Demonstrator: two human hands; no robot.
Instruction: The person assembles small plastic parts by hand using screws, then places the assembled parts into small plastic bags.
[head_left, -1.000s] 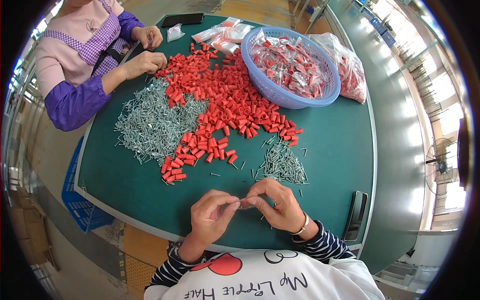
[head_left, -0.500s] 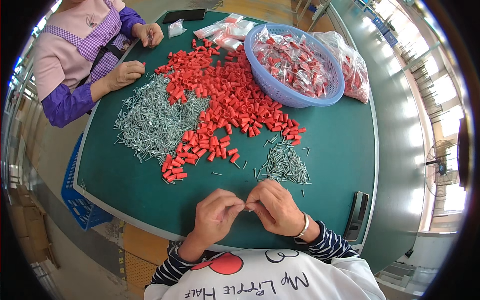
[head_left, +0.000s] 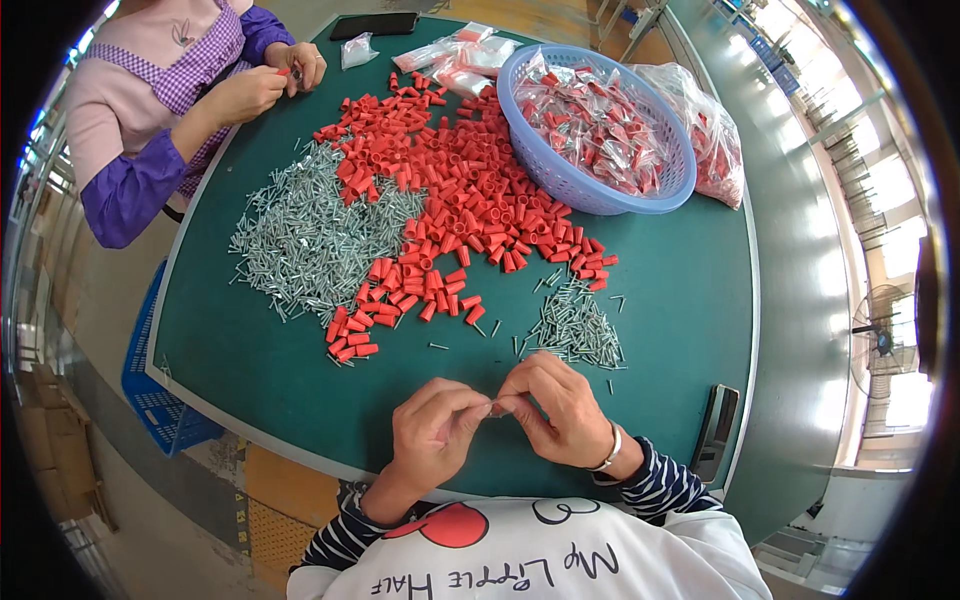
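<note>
1. Pinching closed, left hand (head_left: pixel 435 428) and right hand (head_left: pixel 556 412) hold what is probably a plastic bag (head_left: pixel 496 405) between them, in front of the smaller screw pile (head_left: pixel 577 328).
2. Light, even tension would suit it.

bright windows (head_left: pixel 903 245), green table (head_left: pixel 680 290), pale floor (head_left: pixel 105 300)

Spread across a green table (head_left: pixel 680 300): screws (head_left: pixel 310 235) heaped against red caps (head_left: pixel 470 190), a smaller screw pile (head_left: pixel 575 325) (a few strays (head_left: pixel 610 386) around it), a blue basket (head_left: pixel 545 170), a bulging bag (head_left: pixel 715 150), plastic packets (head_left: pixel 470 55), and two phones (head_left: pixel 716 432) near its edges.
</note>
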